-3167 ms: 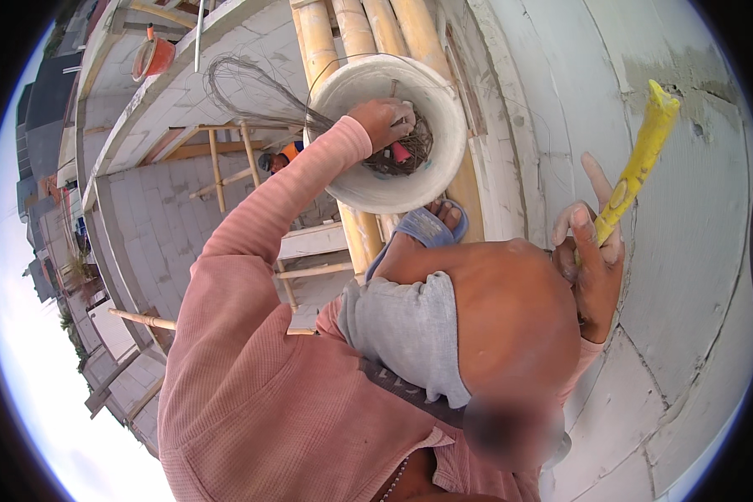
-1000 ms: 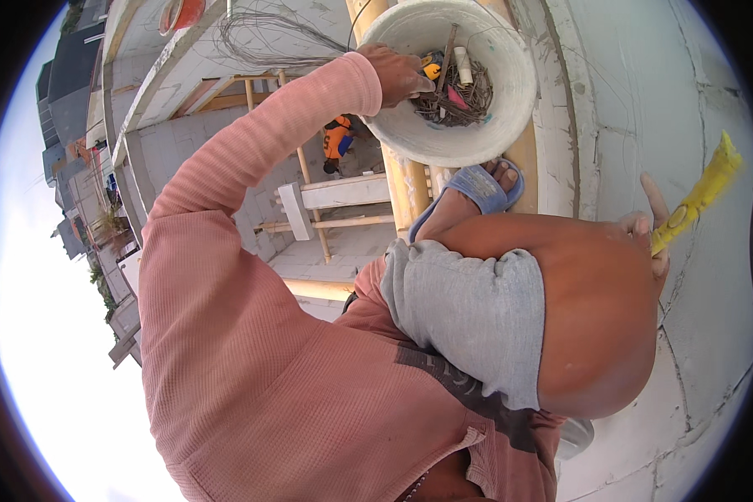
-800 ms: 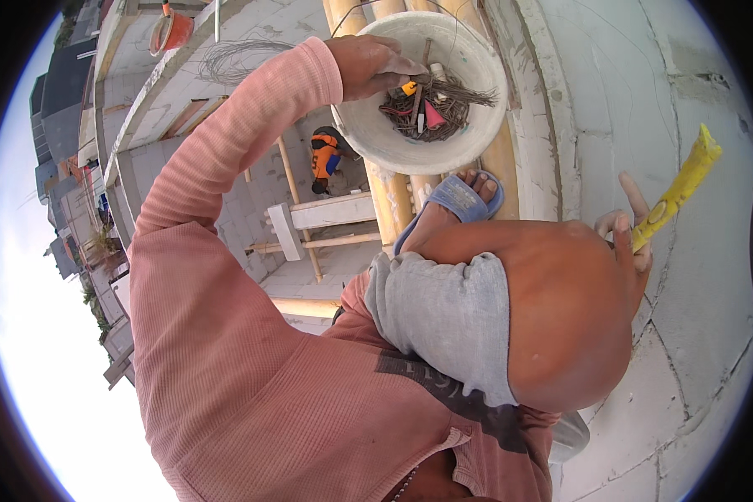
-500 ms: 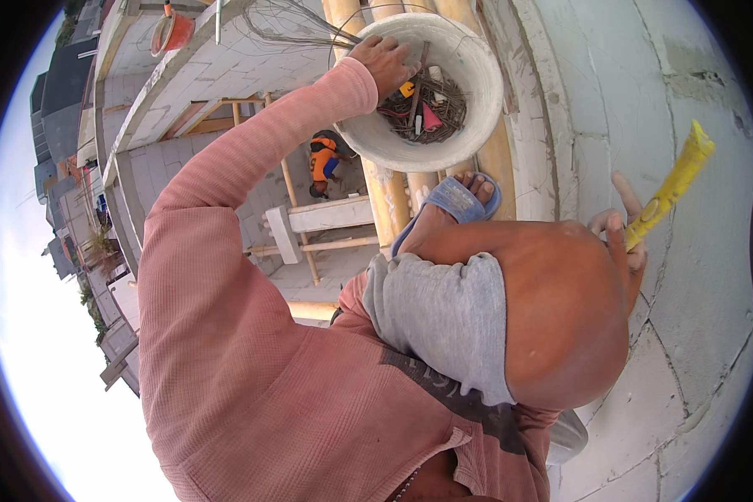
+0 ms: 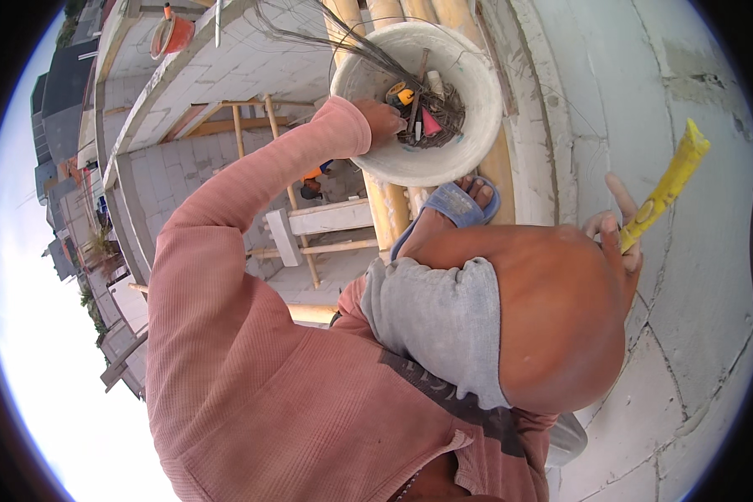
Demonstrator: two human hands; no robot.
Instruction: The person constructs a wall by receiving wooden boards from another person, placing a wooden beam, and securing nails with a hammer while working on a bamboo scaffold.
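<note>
My left hand (image 5: 382, 122) reaches over the near left rim of a whitish, cement-stained bucket (image 5: 478, 100), its fingers curled down onto the contents. Whether they pinch anything is hidden. Inside lie many thin nails (image 5: 448, 125), a yellow and black tape measure (image 5: 402, 94), a pink plastic piece (image 5: 430, 123), a dark narrow bar (image 5: 416, 88) and a small whitish cylinder (image 5: 435, 81). Beyond my bent knee, my right hand (image 5: 617, 230) grips a worn yellow handle-like stick (image 5: 668, 186), one finger raised off it. The stick's lower end is hidden.
Bamboo poles (image 5: 386, 209) carry the bucket and my sandalled foot (image 5: 464, 203). Loose dark wires (image 5: 343, 42) reach over the rim. A grey block wall (image 5: 669, 351) runs along the right. Far below on the left, another person (image 5: 312, 186) is near a white beam (image 5: 330, 219).
My left hand has dropped from the bucket's upper left rim down into it, nearer the nails. The bucket has shifted slightly. The person below is now mostly behind my sleeve.
</note>
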